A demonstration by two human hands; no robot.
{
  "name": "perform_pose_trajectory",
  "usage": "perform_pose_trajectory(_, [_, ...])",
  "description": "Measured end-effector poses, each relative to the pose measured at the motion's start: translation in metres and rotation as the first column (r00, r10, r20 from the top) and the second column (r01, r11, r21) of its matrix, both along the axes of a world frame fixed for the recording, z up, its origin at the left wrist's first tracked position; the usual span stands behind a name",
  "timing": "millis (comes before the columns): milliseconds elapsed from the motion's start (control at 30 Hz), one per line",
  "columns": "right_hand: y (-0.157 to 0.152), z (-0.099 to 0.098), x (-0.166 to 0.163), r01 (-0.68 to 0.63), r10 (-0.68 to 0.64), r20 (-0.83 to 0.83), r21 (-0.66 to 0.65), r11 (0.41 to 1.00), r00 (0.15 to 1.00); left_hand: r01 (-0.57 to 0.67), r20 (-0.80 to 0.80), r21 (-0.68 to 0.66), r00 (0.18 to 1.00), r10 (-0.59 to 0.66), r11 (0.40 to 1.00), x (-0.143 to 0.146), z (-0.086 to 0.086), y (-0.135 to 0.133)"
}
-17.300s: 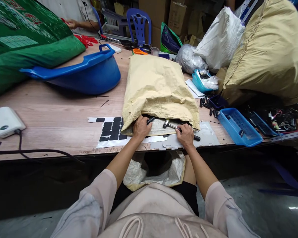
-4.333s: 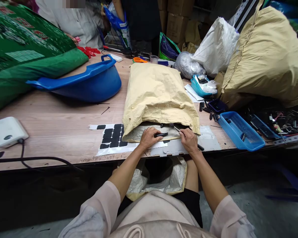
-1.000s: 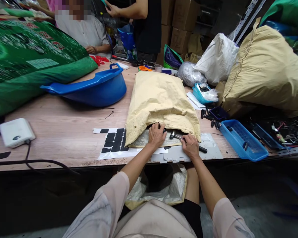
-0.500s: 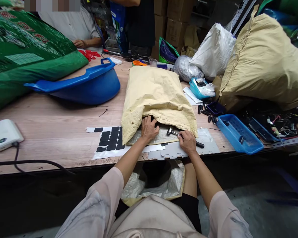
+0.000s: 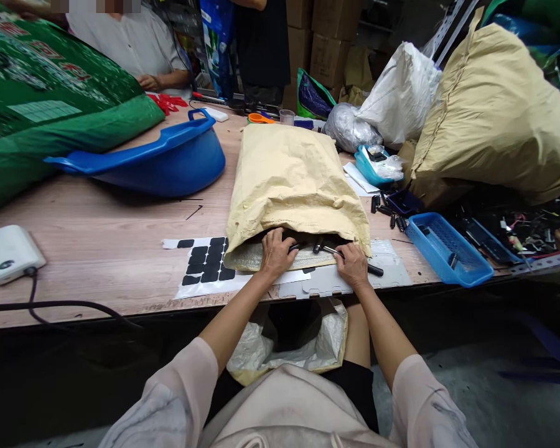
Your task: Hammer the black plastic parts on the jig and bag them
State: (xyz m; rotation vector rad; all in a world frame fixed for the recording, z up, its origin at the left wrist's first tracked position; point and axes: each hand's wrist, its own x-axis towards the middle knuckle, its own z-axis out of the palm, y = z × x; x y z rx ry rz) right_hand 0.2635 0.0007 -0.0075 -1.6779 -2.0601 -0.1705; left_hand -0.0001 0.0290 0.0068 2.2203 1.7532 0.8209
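A yellow paper sack (image 5: 298, 168) lies on the table with its mouth facing me and its silvery lining showing. My left hand (image 5: 275, 254) is at the left part of the mouth, closed on a small dark piece (image 5: 294, 247) whose kind I cannot make out. My right hand (image 5: 353, 264) grips a small hammer (image 5: 376, 270) by its shaft at the right of the mouth. The hammer's metal head points left into the opening, and its black handle end sticks out to the right. The sack's inside is dark and mostly hidden.
A sheet of black stickers (image 5: 200, 264) lies left of the sack. Beyond it are a blue scoop-shaped basin (image 5: 168, 162) and a green sack (image 5: 51, 112). On the right stand a blue basket (image 5: 448, 249) and a large tan sack (image 5: 499, 112). An open lined sack (image 5: 333, 336) sits below the table edge.
My left hand has drawn back slightly out of the sack mouth, and a dark piece now shows in its fingers. The mouth gapes wider. My right hand stays on the hammer.
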Motion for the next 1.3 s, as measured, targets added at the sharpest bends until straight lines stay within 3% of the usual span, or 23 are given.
perform_pose_trajectory(133, [0.001, 0.000, 0.001, -0.004, 0.004, 0.013, -0.008, 1.000, 1.000, 0.116, 0.081, -0.109, 0.991, -0.107, 0.987, -0.009, -0.008, -0.020])
perform_pose_trajectory(300, [-0.001, 0.003, 0.005, -0.061, 0.060, 0.028, 0.022, 0.998, 0.998, 0.126, 0.165, -0.173, 0.981, -0.097, 0.977, -0.010, -0.010, -0.019])
perform_pose_trajectory(567, [-0.034, 0.024, -0.024, -0.119, 0.128, -0.088, 0.106, 0.987, 0.988, 0.129, 0.198, -0.160, 0.975, -0.096, 0.979, -0.009, -0.014, -0.015])
perform_pose_trajectory(800, [-0.047, 0.032, -0.047, -0.096, 0.101, -0.234, 0.031, 0.995, 0.967, 0.151, 0.190, -0.156, 0.974, -0.120, 0.976, -0.010, -0.016, -0.015])
perform_pose_trajectory(1033, [-0.052, 0.021, -0.052, -0.082, 0.078, -0.178, -0.014, 0.997, 0.981, 0.127, 0.177, -0.186, 0.980, -0.094, 0.974, -0.007, -0.012, -0.015])
perform_pose_trajectory(1300, [-0.049, 0.034, -0.064, -0.110, 0.113, -0.193, 0.027, 0.994, 0.975, 0.119, 0.237, -0.208, 0.969, -0.068, 0.971, -0.008, -0.010, -0.016])
